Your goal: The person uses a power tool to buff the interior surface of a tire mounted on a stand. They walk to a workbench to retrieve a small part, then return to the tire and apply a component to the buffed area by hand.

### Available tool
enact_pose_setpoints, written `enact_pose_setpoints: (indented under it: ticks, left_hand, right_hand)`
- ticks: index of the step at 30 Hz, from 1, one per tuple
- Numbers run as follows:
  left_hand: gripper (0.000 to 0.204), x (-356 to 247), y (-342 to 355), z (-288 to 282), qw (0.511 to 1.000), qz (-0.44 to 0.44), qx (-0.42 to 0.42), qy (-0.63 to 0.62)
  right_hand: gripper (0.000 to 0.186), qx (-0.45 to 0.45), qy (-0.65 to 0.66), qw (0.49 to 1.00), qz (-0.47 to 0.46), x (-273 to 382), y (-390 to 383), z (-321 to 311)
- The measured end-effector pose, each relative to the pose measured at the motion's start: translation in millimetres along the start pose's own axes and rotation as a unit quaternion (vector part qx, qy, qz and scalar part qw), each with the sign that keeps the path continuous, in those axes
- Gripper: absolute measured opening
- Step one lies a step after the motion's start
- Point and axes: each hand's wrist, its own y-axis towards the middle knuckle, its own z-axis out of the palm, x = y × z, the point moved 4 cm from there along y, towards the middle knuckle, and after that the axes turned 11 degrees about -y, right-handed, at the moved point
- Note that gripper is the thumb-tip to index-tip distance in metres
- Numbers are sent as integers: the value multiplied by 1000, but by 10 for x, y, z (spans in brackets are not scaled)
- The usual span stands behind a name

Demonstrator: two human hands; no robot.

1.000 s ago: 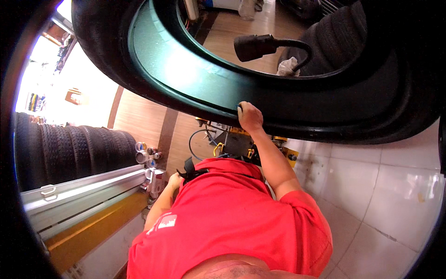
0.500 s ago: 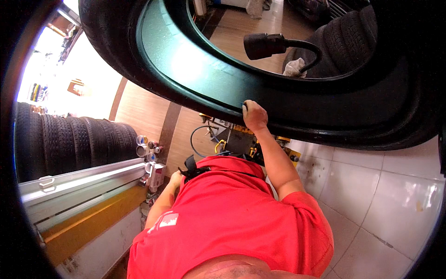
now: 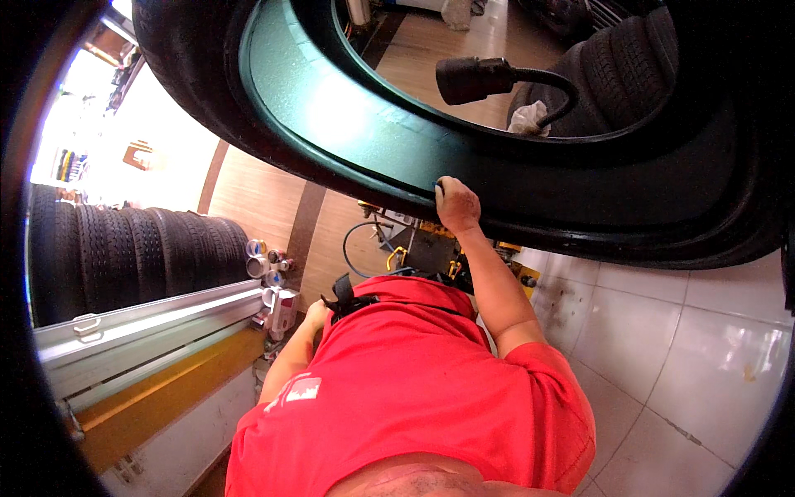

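A large black tyre (image 3: 621,199) fills the upper view, its inside lit pale green at left. My right hand (image 3: 455,205) is closed at the inner edge of its near wall, with a small blue thing at the fingertips, too small to name. A black lamp head (image 3: 472,80) on a flexible neck shows within the tyre's opening. My left hand (image 3: 317,315) is low beside my waist, next to a black strap (image 3: 342,290); its fingers are mostly hidden. A machine (image 3: 426,248) with yellow parts and a hose lies below the tyre.
A row of tyres (image 3: 132,257) stands at left behind a metal-edged counter (image 3: 149,340) with cans and bottles (image 3: 269,269) at its end. More tyres (image 3: 625,70) show beyond the opening. A white tiled floor (image 3: 638,356) is at right, wood-look flooring (image 3: 257,190) at centre-left.
The tyre sits slightly farther right in the picture than a second ago, and my right hand has shifted slightly right and up along with it, still closed at its edge.
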Motion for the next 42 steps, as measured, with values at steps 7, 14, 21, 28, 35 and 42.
enact_pose_setpoints:
  ticks: [7, 14, 21, 28, 35, 42]
  left_hand:
    - [40, 46, 69, -19, 1000, 20, 5, -7]
    - [41, 40, 117, -21, 1000, -8, 25, -4]
    - [43, 44, 113, -41, 999, -17, 14, 29]
    - [40, -228, 58, -105, 999, 9, 8, 30]
    - [40, -249, 70, -154, 998, -25, 14, 53]
    - [36, -28, 154, -148, 997, 1, 16, 70]
  right_hand:
    - [15, 17, -13, 1000, 2, 16, 1, -20]
    - [14, 21, -16, 1000, 5, 6, -3, -11]
    - [13, 5, 6, 1000, -2, 14, 7, -42]
    - [12, -4, 3, 1000, -3, 9, -4, -49]
    - [13, 8, 2, 1000, 6, 15, 2, -59]
    - [13, -9, 5, 1000, -3, -10, -4, -28]
